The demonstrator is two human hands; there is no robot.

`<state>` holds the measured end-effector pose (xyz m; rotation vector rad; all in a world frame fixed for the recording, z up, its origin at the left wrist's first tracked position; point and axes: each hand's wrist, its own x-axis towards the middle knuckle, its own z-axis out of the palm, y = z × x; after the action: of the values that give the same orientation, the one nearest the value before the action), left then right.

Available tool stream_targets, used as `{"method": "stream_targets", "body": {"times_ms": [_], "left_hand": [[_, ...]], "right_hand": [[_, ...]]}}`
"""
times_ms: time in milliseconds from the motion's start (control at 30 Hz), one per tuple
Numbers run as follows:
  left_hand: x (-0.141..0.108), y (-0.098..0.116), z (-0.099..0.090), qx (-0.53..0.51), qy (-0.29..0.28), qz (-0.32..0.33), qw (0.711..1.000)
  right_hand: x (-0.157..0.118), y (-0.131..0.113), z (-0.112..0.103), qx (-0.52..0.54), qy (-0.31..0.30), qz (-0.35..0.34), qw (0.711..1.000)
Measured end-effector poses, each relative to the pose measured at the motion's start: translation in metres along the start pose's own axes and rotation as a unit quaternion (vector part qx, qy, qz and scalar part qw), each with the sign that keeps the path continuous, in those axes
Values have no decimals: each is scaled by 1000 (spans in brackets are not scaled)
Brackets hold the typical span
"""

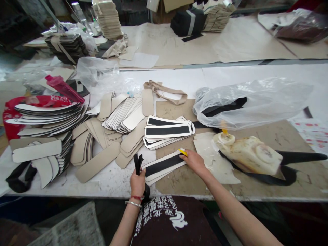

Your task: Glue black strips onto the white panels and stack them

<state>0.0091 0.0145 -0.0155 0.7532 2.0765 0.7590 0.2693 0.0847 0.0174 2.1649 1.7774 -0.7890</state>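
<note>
My left hand (pixel 137 183) is closed around a black strip (pixel 137 163), whose folded ends stick up above the fingers. My right hand (pixel 194 161) grips a small yellow pointed tool (pixel 182 152); its exact kind is unclear. That hand rests at the right end of a white-edged panel (pixel 164 166) with a black band along its middle. Another pale panel lies partly under it. Just beyond, several similar black-banded panels (pixel 167 130) are stacked unevenly on the brown board (pixel 170 109).
Fanned beige and white panels (pixel 128 114) spread to the left, near a pink bottle (pixel 64 88). At right lie a stained, pale plastic container (pixel 252 153) with a yellow stick in its opening, a clear plastic bag (pixel 269 99) and a black strap (pixel 302 157).
</note>
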Motion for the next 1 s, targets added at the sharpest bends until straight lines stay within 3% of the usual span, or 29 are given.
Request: {"method": "stream_targets", "body": {"times_ms": [200,500,1000], "left_hand": [[-1,1,-2,-14,-30,16,999],[-1,9,-3,79,-27,5,996],[0,21,-7,110,-30,-9,993]], "right_hand": [[-2,0,-2,9,-11,-1,1000],[2,3,-1,20,-9,-18,1000],[-1,12,-9,20,-1,15,1000]]}}
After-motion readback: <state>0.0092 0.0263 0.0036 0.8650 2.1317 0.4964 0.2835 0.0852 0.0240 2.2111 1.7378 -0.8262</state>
